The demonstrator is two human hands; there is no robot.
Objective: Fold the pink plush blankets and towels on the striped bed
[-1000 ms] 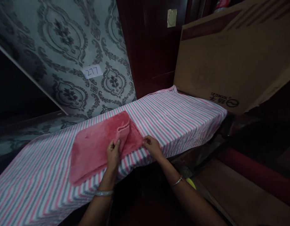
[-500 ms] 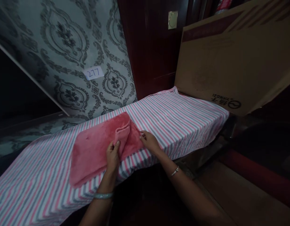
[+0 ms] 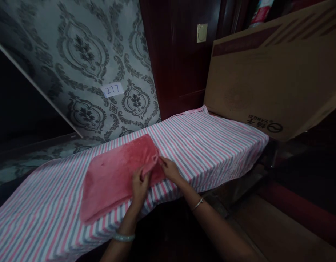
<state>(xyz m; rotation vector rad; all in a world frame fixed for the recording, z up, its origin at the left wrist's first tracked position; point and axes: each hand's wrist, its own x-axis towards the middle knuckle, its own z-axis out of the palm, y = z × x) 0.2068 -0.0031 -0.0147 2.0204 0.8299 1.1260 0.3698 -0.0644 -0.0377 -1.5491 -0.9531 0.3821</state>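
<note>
A pink plush cloth (image 3: 110,178), lying flat in a rectangle with a layered front edge, rests on the striped cover; whether it is a folded piece or a cushion cover I cannot tell. My left hand (image 3: 140,185) pinches a small turned-up flap near its right end. Close by, my right hand (image 3: 170,169) has its fingers closed at the cloth's right edge, by the far end of that flap. The fingertips of both hands are partly hidden by the fabric.
The striped cover (image 3: 211,142) drapes over a long surface and hangs down in front. A big cardboard box (image 3: 247,80) leans at the back right, with a red and white container (image 3: 260,12) behind it. Patterned wallpaper bears a paper label (image 3: 112,89) reading 277.
My left hand has moved right, closer to my right hand. The flap it holds, raised higher before, now lies lower and further right. The whole view has shifted slightly.
</note>
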